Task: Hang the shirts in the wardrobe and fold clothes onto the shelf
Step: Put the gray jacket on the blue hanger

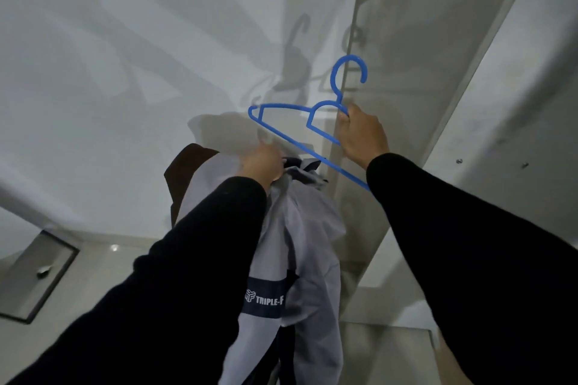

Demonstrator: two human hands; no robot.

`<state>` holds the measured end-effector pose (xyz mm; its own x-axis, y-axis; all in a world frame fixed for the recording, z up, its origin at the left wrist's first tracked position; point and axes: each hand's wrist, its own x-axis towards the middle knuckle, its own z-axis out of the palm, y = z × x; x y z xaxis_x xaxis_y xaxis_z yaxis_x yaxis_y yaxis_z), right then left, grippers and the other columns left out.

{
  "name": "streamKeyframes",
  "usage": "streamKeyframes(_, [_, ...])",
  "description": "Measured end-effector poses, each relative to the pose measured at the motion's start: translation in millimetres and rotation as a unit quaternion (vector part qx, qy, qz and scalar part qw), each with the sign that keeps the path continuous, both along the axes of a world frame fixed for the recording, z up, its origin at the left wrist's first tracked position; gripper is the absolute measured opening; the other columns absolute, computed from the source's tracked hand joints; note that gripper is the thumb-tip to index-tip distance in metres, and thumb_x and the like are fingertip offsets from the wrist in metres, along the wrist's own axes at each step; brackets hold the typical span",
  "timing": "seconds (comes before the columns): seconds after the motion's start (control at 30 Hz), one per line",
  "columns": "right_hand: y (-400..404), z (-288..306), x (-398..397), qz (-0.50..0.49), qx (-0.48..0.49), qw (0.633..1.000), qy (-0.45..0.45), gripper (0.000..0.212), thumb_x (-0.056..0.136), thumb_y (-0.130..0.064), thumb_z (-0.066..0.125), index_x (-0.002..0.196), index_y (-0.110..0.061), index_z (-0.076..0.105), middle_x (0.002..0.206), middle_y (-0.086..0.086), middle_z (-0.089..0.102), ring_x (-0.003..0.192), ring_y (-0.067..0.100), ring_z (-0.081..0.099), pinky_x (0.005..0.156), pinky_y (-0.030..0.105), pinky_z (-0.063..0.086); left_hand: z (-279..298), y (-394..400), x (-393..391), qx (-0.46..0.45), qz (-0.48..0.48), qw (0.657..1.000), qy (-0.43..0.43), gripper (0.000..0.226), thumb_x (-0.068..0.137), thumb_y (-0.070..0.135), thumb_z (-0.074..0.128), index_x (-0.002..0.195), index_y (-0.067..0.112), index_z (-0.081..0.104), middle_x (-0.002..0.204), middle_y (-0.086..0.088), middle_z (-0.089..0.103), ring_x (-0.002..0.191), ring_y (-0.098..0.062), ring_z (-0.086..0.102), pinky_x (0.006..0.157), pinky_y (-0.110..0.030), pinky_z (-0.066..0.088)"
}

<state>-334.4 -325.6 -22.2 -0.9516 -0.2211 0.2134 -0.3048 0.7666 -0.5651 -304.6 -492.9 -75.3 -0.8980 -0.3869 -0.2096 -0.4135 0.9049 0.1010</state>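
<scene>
My right hand [362,134] grips a blue plastic hanger [281,109] at its neck, holding it up in front of a white wall. The hook points upward. My left hand [262,162] clutches a pale grey shirt [306,237] near its dark collar, just below the hanger's lower bar. The shirt hangs down bunched, with a navy band reading "TRIPLE-F" across it. Both arms wear black sleeves. A brown piece of cloth [184,172] shows behind the shirt to the left.
A white wall [125,72] fills the left and centre. A pale panel edge [469,72] runs diagonally on the right, with two screws in it. A dark-framed grey panel [34,275] with a knob sits at lower left.
</scene>
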Motion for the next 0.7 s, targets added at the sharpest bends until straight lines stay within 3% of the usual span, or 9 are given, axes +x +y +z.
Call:
streamKeyframes(0.17, [-4.1,-1.2,-3.7,-0.008,0.017,1.000,0.000,0.035,0.104,-0.028,0.027,0.118,-0.005,0.050,0.086,0.005,0.051,0.076,0.020,0.047,0.069,0.030,0.034,10.3,-6.0,-4.8,0.038,0.033,0.996,0.077,0.038,0.100,0.012,0.033,0.136,-0.001,0.036,0.135,-0.018,0.048,0.124,-0.030,0.048,0.102,-0.036,0.038])
streamKeyframes(0.23, [-5.7,-0.2,-0.6,-0.009,0.018,1.000,0.007,0.035,0.104,-0.029,0.026,0.117,-0.005,0.049,0.086,0.006,0.052,0.076,0.021,0.048,0.068,0.031,0.034,19.3,-12.3,-2.7,0.048,0.054,0.990,0.118,0.040,0.101,0.012,0.033,0.137,-0.005,0.033,0.137,-0.018,0.045,0.126,-0.031,0.046,0.102,-0.034,0.037])
streamKeyframes(0.37, [-8.9,4.8,16.7,-0.020,0.024,0.999,0.025,0.032,0.104,-0.026,0.027,0.118,-0.007,0.049,0.087,0.008,0.053,0.076,0.023,0.049,0.067,0.031,0.035,38.4,-32.8,8.6,0.157,0.151,0.958,0.189,0.043,0.100,0.018,0.035,0.138,-0.003,0.031,0.140,-0.020,0.042,0.128,-0.033,0.044,0.102,-0.035,0.036])
streamKeyframes(0.5, [-19.9,17.4,49.2,-0.032,0.012,0.998,0.043,0.029,0.103,-0.020,0.033,0.124,-0.008,0.048,0.095,0.012,0.058,0.079,0.023,0.049,0.069,0.028,0.033,69.6,-55.1,37.2,0.208,0.116,0.950,0.204,0.040,0.101,0.017,0.035,0.133,-0.006,0.041,0.134,-0.021,0.050,0.124,-0.036,0.048,0.100,-0.036,0.039])
streamKeyframes(0.57, [-27.7,24.5,68.1,-0.041,-0.016,0.998,0.047,0.027,0.102,-0.018,0.035,0.121,-0.007,0.050,0.100,0.014,0.060,0.082,0.023,0.050,0.070,0.028,0.033,86.4,-67.9,55.5,0.218,0.074,0.952,0.200,0.051,0.097,0.038,0.046,0.127,-0.003,0.050,0.124,-0.017,0.057,0.117,-0.035,0.053,0.096,-0.037,0.042])
streamKeyframes(0.63, [-35.0,31.6,88.3,-0.049,-0.052,0.996,0.059,0.023,0.100,-0.013,0.036,0.112,-0.004,0.053,0.096,0.014,0.059,0.083,0.027,0.053,0.069,0.027,0.032,104.8,-79.1,75.3,0.284,0.062,0.933,0.212,0.063,0.084,0.052,0.060,0.121,0.001,0.057,0.113,-0.012,0.061,0.107,-0.031,0.060,0.089,-0.034,0.048])
streamKeyframes(0.7, [-41.6,36.6,110.6,-0.052,-0.070,0.994,0.066,0.020,0.097,-0.007,0.039,0.107,-0.001,0.055,0.094,0.015,0.058,0.087,0.029,0.055,0.067,0.025,0.031,123.1,-85.1,95.6,0.355,0.044,0.903,0.237,0.053,0.082,0.039,0.069,0.118,0.002,0.060,0.109,-0.008,0.062,0.098,-0.027,0.062,0.081,-0.032,0.050])
